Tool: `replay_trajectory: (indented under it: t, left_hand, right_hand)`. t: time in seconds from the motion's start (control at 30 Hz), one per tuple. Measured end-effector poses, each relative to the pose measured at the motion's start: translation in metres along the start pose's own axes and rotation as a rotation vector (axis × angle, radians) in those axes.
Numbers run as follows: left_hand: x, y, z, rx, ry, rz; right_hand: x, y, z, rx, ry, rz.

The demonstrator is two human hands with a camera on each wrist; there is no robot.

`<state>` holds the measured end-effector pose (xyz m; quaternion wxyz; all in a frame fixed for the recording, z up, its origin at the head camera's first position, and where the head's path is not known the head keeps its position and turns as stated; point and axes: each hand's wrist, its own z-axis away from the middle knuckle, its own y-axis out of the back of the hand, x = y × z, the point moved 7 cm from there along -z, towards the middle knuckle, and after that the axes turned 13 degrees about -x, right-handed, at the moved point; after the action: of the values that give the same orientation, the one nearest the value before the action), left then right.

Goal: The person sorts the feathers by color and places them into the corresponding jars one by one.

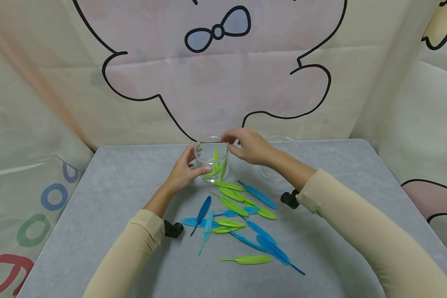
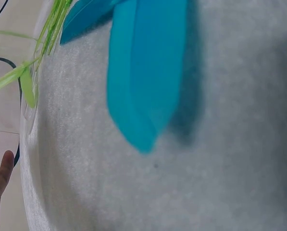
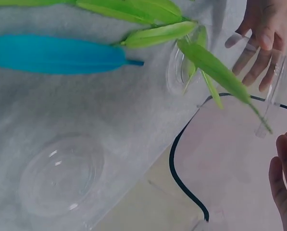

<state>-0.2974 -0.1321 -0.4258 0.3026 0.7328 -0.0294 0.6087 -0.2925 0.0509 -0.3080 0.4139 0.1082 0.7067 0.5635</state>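
My left hand (image 1: 186, 167) holds a clear jar (image 1: 212, 159) near the table's far edge, thumb and fingers around its side. Several green feathers (image 1: 217, 163) stand or lean inside the jar. At its rim is my right hand (image 1: 247, 145), fingers bent in the head view. The right wrist view shows the right hand's fingers (image 3: 280, 168) loosely extended beside the quill of a green feather (image 3: 215, 70) in the jar, apart from it. Several blue feathers (image 1: 260, 194) and loose green feathers (image 1: 253, 260) lie on the table below the hands.
A second clear container (image 1: 272, 174) stands right of the jar, partly behind my right forearm. The grey table (image 1: 126, 186) ends at a printed cloth backdrop (image 1: 208, 91). Black wrist mounts (image 1: 173, 229) sit below both sleeves.
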Motion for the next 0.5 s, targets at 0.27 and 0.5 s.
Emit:
replay_trajectory:
  t: [0.27, 0.5]
  left_hand:
    - [0.002, 0.000, 0.000, 0.007, 0.012, -0.015]
    - [0.002, 0.000, 0.002, 0.005, 0.023, -0.022]
  right_hand:
    - [0.005, 0.012, 0.021, 0.030, 0.035, -0.030]
    - [0.016, 0.002, 0.047, -0.006, 0.060, -0.090]
